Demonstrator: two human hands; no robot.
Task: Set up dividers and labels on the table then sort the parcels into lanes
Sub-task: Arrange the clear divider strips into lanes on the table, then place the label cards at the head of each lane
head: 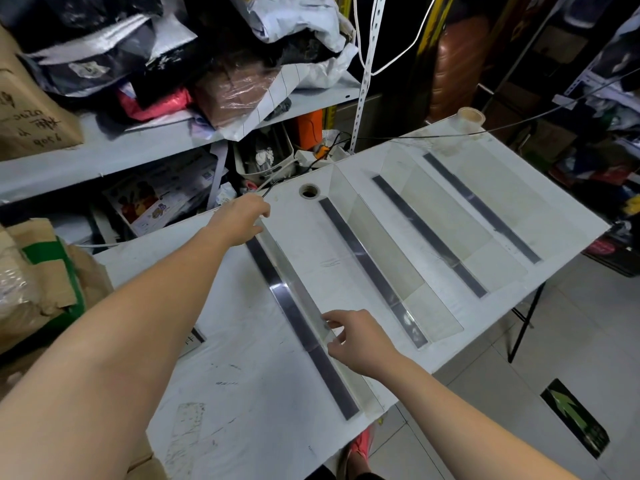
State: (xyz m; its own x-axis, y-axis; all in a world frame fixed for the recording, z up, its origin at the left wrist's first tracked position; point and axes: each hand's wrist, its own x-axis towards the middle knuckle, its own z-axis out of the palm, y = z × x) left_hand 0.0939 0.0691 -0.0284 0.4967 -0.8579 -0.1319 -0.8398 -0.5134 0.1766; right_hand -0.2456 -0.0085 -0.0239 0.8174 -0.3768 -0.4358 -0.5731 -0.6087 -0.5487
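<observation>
Head view: both forearms reach in from the bottom edge. The left hand point(242, 220) grips the far end of the leftmost divider point(301, 327). The right hand point(360, 337) pinches its clear upright panel partway along, near the front, so the hands are well apart on the same part.

Surface: white desk point(221, 375), scuffed, set at an angle to the camera, with a folding leg showing at the right. Round cable hole point(309, 191) near the back edge and a black cable point(311, 164) running off behind it. Tape roll point(470, 116) on the far corner.

Room: grey shelf point(104, 154) behind the desk, piled with bagged parcels point(242, 95). Cardboard boxes point(31, 109) at left. Tiled floor point(502, 393) at right with a green arrow sticker point(575, 417).

Edges: the held divider's dark base strip ends just short of the front edge. A wide bare strip of desk lies left of it, and open lanes lie between the dividers. There is open floor to the right.

Count: 4 dividers, each a clear panel on a dark strip, roughly parallel, with 3 lanes between them. Also 1 tape roll, 1 cable hole and 2 hands. The parcels overlap too much to count.
</observation>
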